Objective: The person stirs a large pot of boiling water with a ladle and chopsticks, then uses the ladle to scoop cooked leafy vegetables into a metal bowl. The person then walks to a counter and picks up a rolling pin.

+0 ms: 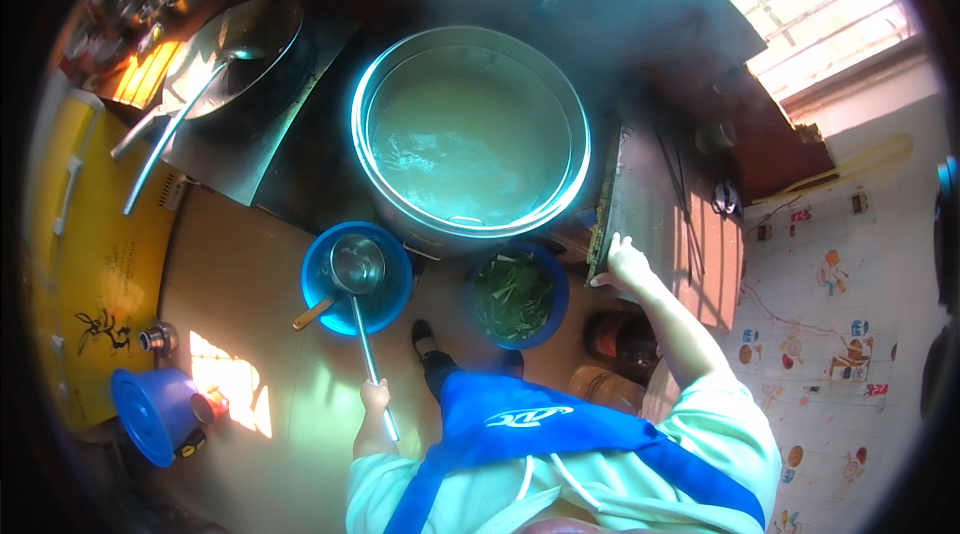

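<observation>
My left hand (375, 395) grips the long metal handle (365, 343) of a ladle. The handle reaches over a blue basin (306, 275) to a round metal bowl (358, 264). A short wooden handle (313, 313) also juts over the basin's rim; which handle belongs to the bowl I cannot tell. My right hand (624, 265) rests on the edge of a side counter (637, 196), thumb and fingers apart. Ahead stands a large metal pot (469, 230) of cloudy, steaming liquid (472, 136). Cut green leaves (514, 294) fill a second blue basin (559, 309) below it.
At the left, a wok (281, 58) holds another long-handled ladle (176, 129). A yellow cabinet (97, 256), a blue lidded bucket (154, 414) and a metal flask (159, 339) stand below it. Dark bottles (622, 343) lie under the counter. Thin sticks (682, 196) lie on top.
</observation>
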Available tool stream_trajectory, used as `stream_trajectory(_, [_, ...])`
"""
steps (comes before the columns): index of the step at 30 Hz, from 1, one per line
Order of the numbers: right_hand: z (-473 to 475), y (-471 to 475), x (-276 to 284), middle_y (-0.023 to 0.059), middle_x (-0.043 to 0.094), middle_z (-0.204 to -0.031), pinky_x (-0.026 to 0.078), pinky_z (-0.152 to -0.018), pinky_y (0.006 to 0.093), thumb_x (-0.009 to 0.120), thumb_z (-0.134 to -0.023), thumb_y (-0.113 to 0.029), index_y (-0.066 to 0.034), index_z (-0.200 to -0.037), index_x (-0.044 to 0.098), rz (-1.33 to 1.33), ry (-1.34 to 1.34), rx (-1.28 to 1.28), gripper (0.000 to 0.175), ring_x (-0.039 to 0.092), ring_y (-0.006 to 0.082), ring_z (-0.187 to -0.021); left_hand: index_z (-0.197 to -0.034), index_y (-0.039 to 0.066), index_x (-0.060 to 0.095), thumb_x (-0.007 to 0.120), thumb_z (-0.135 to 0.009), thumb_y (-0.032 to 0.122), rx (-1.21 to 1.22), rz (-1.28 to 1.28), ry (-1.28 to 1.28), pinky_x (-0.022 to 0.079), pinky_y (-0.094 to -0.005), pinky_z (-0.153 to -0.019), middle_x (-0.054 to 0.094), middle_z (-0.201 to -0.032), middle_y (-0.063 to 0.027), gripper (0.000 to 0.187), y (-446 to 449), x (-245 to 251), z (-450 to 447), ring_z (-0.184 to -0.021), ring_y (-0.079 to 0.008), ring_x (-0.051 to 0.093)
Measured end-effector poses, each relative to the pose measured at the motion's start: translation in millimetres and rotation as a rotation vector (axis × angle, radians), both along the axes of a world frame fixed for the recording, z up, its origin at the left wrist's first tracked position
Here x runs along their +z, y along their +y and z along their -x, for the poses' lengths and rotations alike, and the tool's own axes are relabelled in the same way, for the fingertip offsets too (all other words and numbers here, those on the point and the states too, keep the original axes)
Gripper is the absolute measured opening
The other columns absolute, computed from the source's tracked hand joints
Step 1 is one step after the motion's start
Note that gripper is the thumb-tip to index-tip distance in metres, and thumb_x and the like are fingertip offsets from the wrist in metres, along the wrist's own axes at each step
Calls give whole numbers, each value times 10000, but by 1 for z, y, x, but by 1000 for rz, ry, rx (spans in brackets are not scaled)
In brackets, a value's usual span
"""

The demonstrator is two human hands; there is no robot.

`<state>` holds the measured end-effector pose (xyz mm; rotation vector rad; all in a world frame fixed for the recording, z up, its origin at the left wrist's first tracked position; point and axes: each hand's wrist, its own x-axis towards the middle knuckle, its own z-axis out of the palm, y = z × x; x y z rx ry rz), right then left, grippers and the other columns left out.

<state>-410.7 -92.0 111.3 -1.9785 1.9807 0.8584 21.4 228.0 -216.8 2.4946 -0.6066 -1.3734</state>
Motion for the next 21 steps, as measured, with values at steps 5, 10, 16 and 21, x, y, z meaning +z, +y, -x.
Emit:
stream_trajectory(5, [29, 50, -4, 250, 389, -1330, 444, -920, 410, 773, -661, -356, 8, -1280, 415, 447, -380, 206, 803, 513, 367, -1108, -950, -11, 587, 605, -798, 189, -320, -182, -374, 488, -437, -817, 629, -987, -224, 252, -22, 88, -14, -943, -356, 615])
stream_trajectory(10, [98, 187, -55, 142, 451, -1281, 428, -916, 422, 660, -761, -176, -109, -1122, 578, 547, -819, -21, 376, 485, 333, -1122, -1077, -30, 517, 597, -795, 163, -469, -318, -468, 462, -422, -874, 604, -1061, -218, 351, -51, 142, -13, -1026, -339, 586])
stream_trajectory(16, [266, 349, -237, 211, 625, -876, 484, -807, 418, 627, -759, -318, -25, -940, 633, 242, -574, -786, 345, 605, 361, -881, -955, -49, 555, 596, -792, 138, -512, -132, -645, 501, -391, -719, 613, -939, -230, 252, -67, 161, 21, -901, -355, 618])
stream_trajectory(21, [405, 394, -335, 230, 635, -970, 490, -808, 409, 599, -763, -442, 43, -880, 634, 391, -214, -1362, 500, 615, 314, -949, -740, -14, 532, 484, -802, 45, -300, -289, -446, 383, -353, -367, 480, -532, -104, 98, -92, 203, 60, -417, -228, 498])
